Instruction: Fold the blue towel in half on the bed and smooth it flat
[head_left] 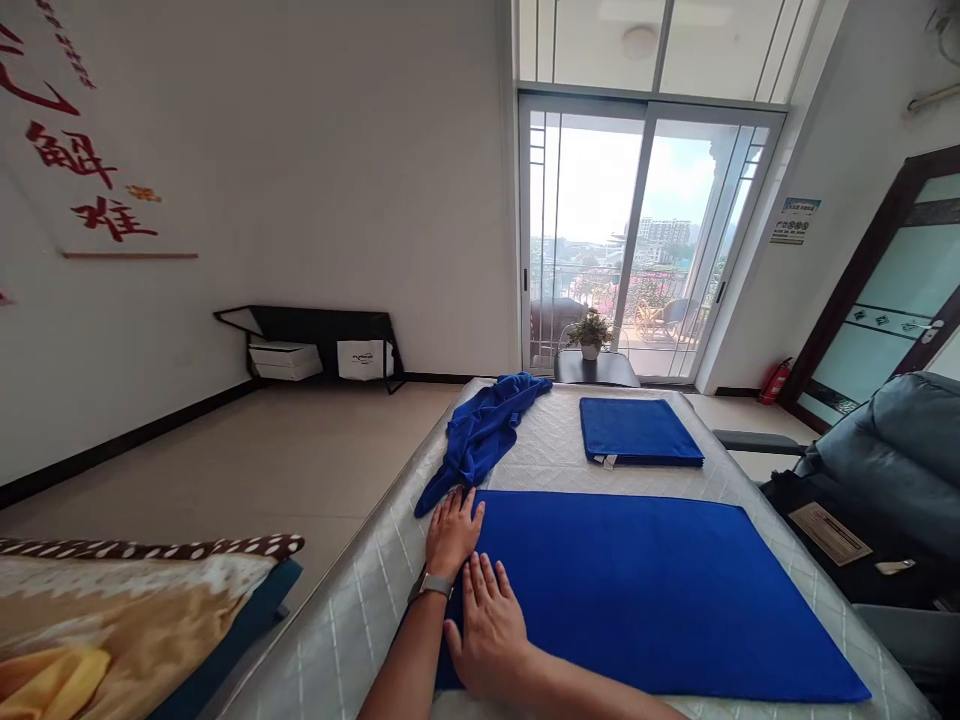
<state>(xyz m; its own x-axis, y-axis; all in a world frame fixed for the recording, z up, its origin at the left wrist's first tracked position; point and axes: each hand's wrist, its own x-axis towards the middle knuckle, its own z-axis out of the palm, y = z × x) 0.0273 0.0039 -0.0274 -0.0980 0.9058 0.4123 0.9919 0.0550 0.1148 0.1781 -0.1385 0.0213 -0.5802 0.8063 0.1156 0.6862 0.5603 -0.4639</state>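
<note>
A blue towel (645, 595) lies spread flat on the white quilted mattress (540, 445). My left hand (454, 532), with a watch on its wrist, rests palm down at the towel's far left corner, fingers stretched out. Just nearer to me, my right hand (491, 625) lies flat on the left part of the same towel, its fingers extended and thumb apart. Beyond my left hand is a crumpled blue towel (484, 430). A neat stack of folded blue towels (637, 430), with white tags at its front edge, sits farther back on the right.
A bed with patterned bedding (150, 610) stands at the lower left. Along the wall is a black low rack (326, 325) with white boxes. A potted plant (590, 335) on a chair stands before the sliding glass door (585, 230). A dark armchair (892, 450) is at right.
</note>
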